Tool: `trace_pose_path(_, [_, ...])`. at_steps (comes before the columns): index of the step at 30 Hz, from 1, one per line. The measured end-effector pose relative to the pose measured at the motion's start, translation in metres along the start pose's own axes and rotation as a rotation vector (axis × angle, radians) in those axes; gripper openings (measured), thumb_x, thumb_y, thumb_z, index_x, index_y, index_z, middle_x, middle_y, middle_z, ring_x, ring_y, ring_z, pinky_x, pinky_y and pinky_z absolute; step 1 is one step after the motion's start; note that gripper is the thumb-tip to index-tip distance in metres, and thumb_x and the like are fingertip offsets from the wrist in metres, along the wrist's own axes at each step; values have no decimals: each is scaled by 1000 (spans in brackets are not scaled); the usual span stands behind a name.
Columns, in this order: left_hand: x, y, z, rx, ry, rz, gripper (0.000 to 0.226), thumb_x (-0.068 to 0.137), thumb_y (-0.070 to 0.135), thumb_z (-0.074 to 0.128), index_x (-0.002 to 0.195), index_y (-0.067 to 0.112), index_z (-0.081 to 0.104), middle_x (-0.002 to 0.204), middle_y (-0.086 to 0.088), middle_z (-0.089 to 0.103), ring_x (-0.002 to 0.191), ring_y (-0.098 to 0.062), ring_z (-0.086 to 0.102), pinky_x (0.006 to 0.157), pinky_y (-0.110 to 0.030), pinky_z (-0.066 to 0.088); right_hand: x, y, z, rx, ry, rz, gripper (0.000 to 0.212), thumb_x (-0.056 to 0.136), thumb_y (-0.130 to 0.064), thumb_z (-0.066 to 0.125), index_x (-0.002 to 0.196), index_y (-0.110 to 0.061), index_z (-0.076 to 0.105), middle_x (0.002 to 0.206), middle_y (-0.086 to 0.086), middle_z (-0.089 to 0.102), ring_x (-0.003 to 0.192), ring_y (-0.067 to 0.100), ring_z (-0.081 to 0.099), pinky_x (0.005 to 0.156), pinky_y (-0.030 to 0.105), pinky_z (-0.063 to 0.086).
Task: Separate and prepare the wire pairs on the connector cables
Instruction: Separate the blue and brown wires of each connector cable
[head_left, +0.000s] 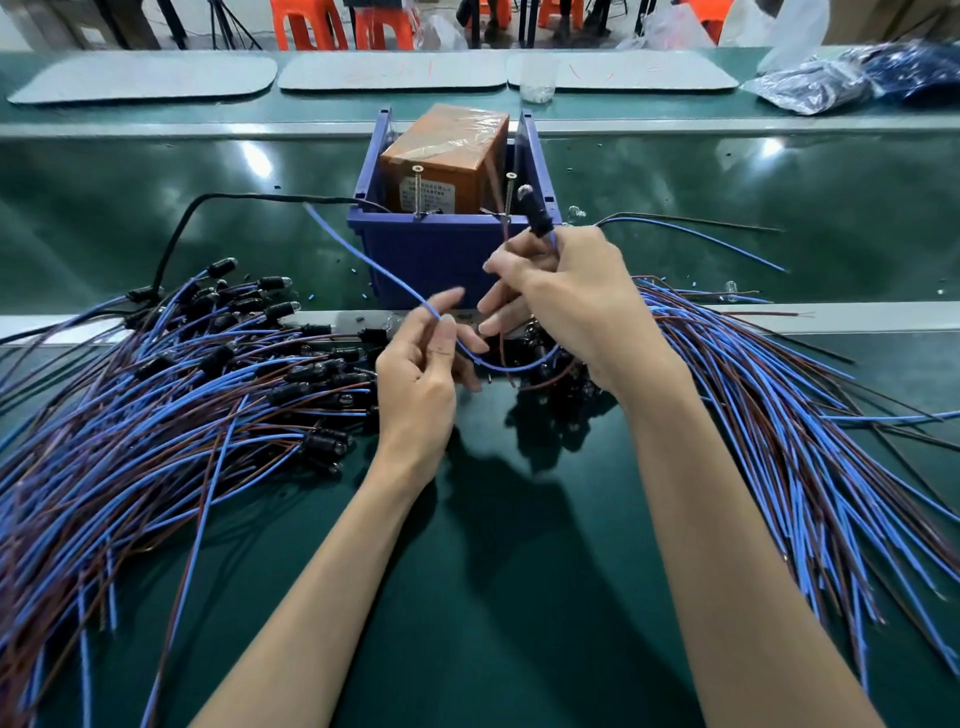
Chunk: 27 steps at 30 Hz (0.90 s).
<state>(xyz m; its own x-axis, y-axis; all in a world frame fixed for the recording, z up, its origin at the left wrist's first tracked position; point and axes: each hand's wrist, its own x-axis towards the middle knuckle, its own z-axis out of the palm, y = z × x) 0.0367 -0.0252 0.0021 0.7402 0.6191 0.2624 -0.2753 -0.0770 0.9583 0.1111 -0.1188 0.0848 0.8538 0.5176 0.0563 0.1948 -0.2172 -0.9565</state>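
Bare forearms are seen reaching up from the bottom edge across the dark green bench (519, 597). One connector cable is held up between the hands, just in front of the blue bin (441, 249). Its black connector (537, 213), tipped with a clear bulb-like end, is gripped in the curled fingers of the right hand (571, 301) and pointed upward near the bin's front right corner. The blue wire (363, 254) of that cable is looped down below the right hand and pinched between thumb and forefinger of the left hand (415, 374), its free end being stretched away to the upper left. The thin brown wire (501, 353) is left hanging separately beneath the right hand. The hands are held close together but not touching.

More cables of the same kind, each with a black connector and one blue and one brown lead, are spread on the bench in a left heap (156, 395) and a right heap (779, 405).

An orange box (447, 150) wrapped in clear film is stood inside the bin, and two upright screws (417, 189) are fixed at the bin's front edge. A label with dark print is carried on the box's front, but the writing is too small and blurred to be read. Grey mats (145, 75) are laid along the far side.
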Motion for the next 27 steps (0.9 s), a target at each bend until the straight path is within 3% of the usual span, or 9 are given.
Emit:
trace_pose_path(4, [1, -2, 1, 17, 31, -13, 36, 103, 10, 38, 134, 27, 39, 57, 10, 56, 45, -3, 40, 44, -14, 36, 1, -2, -1, 89, 108, 46, 21, 100, -13, 38, 95, -3, 57, 57, 7, 69, 44, 19, 66, 50, 27, 56])
trace_pose_path(9, [-1, -1, 5, 88, 22, 31, 46, 104, 8, 31, 148, 20, 22, 60, 0, 33, 48, 0, 34, 53, -8, 32, 0, 0, 3, 55, 86, 62, 18, 99, -11, 34, 102, -5, 51, 55, 10, 68, 42, 20, 65, 41, 12, 42])
trace_pose_path(15, [-1, 0, 5, 31, 3, -16, 39, 102, 4, 35, 134, 24, 43, 54, 12, 26, 49, -4, 25, 48, -12, 27, 0, 5, 5, -60, -8, 87, 17, 92, -11, 34, 94, -5, 50, 53, 8, 68, 40, 21, 64, 43, 14, 44])
trace_pose_path(19, [-3, 3, 6, 65, -11, -57, 37, 101, 1, 35, 132, 11, 50, 58, -2, 28, 45, -2, 26, 47, -10, 29, 0, 5, 4, -77, -11, 98, 18, 88, -7, 37, 80, -11, 52, 51, 3, 67, 40, 17, 64, 45, 14, 45])
trace_pose_path(27, [-5, -1, 5, 88, -80, -51, 31, 101, 3, 39, 123, 11, 59, 55, 5, 29, 46, -3, 24, 46, -12, 26, 2, 8, 4, -138, -51, 76, 23, 90, -12, 40, 84, -2, 60, 52, 2, 68, 41, 15, 63, 50, 16, 46])
